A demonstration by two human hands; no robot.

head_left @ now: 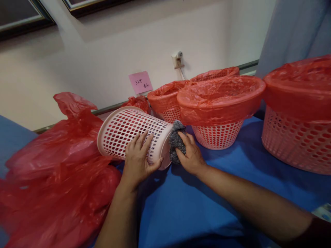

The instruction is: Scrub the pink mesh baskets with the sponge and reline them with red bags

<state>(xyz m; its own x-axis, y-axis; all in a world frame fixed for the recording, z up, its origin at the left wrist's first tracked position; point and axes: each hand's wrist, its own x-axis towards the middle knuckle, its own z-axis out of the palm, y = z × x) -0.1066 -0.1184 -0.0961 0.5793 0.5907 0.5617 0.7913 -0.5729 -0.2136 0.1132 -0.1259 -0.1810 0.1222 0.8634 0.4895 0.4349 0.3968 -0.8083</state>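
A pale pink perforated plastic wastebasket (129, 129) lies on its side, with its wide rim to the left and its base to the right. My left hand (138, 160) holds it from the near side, fingers spread over the holes and thumb by the base rim. In my right hand (190, 153) is a bunched dark grey cloth (177, 143), pinched between thumb and fingers and pressed against the base. Red plastic bags (59, 193) lie heaped to the left, beside the basket's rim.
Blue cloth (178, 203) covers the surface. Pink baskets lined with red bags stand behind and to the right, including a middle basket (217, 134) and a large right basket (297, 137). A pink note (141, 82) and a socket with a plug (178, 60) are on the wall.
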